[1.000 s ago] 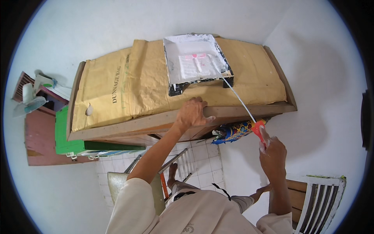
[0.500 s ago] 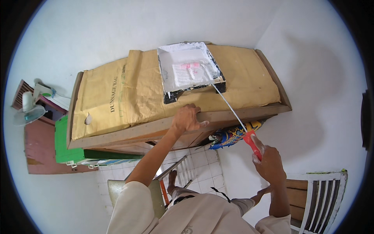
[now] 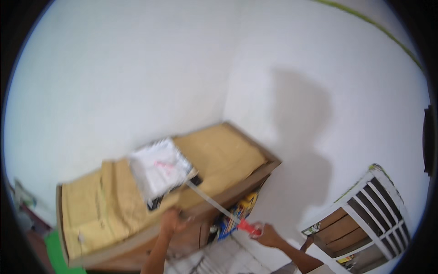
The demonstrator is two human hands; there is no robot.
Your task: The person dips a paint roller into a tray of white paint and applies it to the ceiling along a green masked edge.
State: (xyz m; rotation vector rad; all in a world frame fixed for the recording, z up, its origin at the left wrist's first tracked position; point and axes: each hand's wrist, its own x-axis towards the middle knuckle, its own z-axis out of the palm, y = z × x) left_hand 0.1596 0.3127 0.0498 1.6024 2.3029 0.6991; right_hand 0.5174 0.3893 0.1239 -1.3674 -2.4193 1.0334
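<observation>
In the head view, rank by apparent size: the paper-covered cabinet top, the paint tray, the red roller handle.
1. Paper-covered cabinet top, plainly largest.
2. Paint tray, resting on it.
3. Red roller handle, gripped by the right hand, smallest.

Tray (image 3: pixel 159 171) atop cabinet (image 3: pixel 228 157), chair (image 3: pixel 365 214) rightward

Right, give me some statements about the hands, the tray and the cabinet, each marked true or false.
1. The right hand holds a red handle. True.
2. The left hand rests on the white chair. False: it grips the cabinet front edge.
3. The paint tray sits on brown paper atop the cabinet. True.
4. The tray lies on the floor. False: it is on the cabinet top.
5. The walls are green. False: white.
</observation>
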